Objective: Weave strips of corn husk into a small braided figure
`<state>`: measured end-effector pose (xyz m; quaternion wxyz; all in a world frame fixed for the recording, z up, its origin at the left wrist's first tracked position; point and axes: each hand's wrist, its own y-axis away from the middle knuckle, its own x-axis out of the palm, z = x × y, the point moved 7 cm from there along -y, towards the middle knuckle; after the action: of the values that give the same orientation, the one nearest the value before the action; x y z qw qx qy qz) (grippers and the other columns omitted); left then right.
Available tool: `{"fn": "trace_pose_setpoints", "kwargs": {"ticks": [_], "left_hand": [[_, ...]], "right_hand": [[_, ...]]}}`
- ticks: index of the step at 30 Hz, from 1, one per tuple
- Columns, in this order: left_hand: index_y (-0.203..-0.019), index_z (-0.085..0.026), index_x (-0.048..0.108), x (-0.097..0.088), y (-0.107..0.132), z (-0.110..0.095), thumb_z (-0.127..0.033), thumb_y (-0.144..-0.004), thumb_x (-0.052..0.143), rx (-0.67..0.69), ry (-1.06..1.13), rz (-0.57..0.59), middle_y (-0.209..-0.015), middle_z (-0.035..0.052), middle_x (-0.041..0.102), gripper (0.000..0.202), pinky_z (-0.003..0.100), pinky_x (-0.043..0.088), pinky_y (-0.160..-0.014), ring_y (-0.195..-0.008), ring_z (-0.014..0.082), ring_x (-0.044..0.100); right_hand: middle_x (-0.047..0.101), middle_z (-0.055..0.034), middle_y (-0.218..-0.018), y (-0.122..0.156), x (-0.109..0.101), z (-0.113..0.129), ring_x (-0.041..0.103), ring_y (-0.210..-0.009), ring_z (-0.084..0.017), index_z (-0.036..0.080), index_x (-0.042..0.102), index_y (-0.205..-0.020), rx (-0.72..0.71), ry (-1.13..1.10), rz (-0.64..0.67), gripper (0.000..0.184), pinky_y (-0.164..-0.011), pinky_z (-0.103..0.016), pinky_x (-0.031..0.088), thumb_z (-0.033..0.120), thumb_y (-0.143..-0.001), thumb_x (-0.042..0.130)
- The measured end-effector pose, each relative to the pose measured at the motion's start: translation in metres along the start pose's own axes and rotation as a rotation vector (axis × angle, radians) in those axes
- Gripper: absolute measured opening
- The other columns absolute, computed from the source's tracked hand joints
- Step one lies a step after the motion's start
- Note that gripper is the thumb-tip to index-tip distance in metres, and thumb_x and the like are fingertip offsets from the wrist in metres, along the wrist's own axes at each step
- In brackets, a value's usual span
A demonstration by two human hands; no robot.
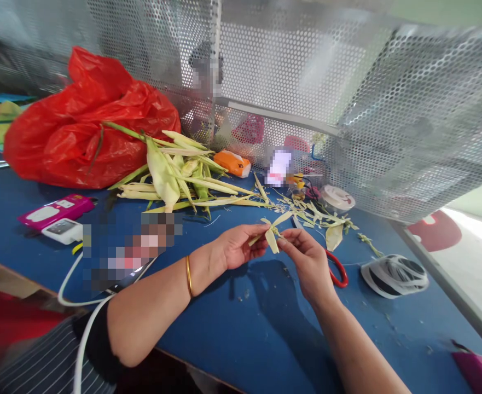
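Both my hands meet above the blue table [241,328] and pinch a small piece made of pale green leaf strips [272,234]. My left hand [236,246], with a gold bangle at the wrist, grips its left end with closed fingers. My right hand [306,257] pinches it from the right. A pile of green and cream corn husks [175,175] lies behind the hands, next to a red plastic bag [80,126].
Husk scraps [318,216] litter the table by a perforated metal screen [388,109]. Red-handled scissors [339,271] lie under my right hand. A spool of wire [394,273] sits to the right, an orange tool [232,162] and a pink device [58,210] further left.
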<state>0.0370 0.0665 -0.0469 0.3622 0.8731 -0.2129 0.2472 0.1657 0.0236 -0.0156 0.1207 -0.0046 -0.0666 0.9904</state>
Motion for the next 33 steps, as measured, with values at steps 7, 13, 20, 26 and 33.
{"fn": "trace_pose_setpoints", "kwargs": {"ticks": [7,13,20,26,33], "left_hand": [[-0.098,-0.012,0.070,0.012,0.007,0.000,-0.024,-0.082,0.069,-0.025,-0.017,0.197,-0.077,0.0047,0.074,0.020,0.021,0.050,-0.056,-0.060,0.0114,0.065],[-0.094,-0.014,0.066,0.016,0.008,0.000,-0.021,-0.075,0.075,0.065,-0.105,0.223,-0.075,0.0041,0.074,0.022,0.021,0.049,-0.055,-0.055,0.0101,0.063],[-0.089,-0.015,0.064,0.016,0.008,0.001,-0.024,-0.075,0.076,0.122,-0.213,0.180,-0.073,0.0048,0.074,0.020,0.021,0.047,-0.054,-0.058,0.0118,0.065],[-0.097,-0.012,0.064,0.022,0.011,0.001,-0.032,-0.087,0.064,0.129,-0.259,0.261,-0.086,0.0117,0.075,0.022,0.022,0.048,-0.057,-0.065,0.0141,0.069],[-0.104,-0.012,0.063,0.022,0.009,0.001,-0.029,-0.087,0.063,0.191,-0.352,0.175,-0.075,0.0091,0.074,0.024,0.022,0.045,-0.056,-0.059,0.0131,0.065]], "right_hand": [[0.067,0.0003,-0.069,0.000,0.003,0.000,0.059,-0.067,-0.016,0.020,0.068,-0.080,-0.076,0.147,0.019,0.017,-0.067,-0.028,0.045,0.037,-0.079,0.070],[0.072,-0.0020,-0.073,0.001,0.004,0.005,0.062,-0.070,-0.019,0.020,0.070,-0.081,-0.143,0.339,0.037,0.014,-0.066,-0.029,0.047,0.029,-0.081,0.059],[0.075,-0.0030,-0.075,0.003,0.005,0.004,0.062,-0.065,-0.019,0.020,0.072,-0.079,-0.113,0.361,0.013,0.015,-0.058,-0.028,0.044,0.028,-0.077,0.059],[0.073,-0.0025,-0.071,0.003,0.004,0.003,0.060,-0.065,-0.018,0.018,0.071,-0.079,-0.093,0.410,0.022,0.018,-0.058,-0.027,0.042,0.030,-0.078,0.059],[0.067,-0.0015,-0.065,0.002,0.001,-0.003,0.055,-0.061,-0.017,0.017,0.069,-0.075,-0.097,0.429,-0.002,0.023,-0.057,-0.027,0.041,0.038,-0.080,0.060]]}}
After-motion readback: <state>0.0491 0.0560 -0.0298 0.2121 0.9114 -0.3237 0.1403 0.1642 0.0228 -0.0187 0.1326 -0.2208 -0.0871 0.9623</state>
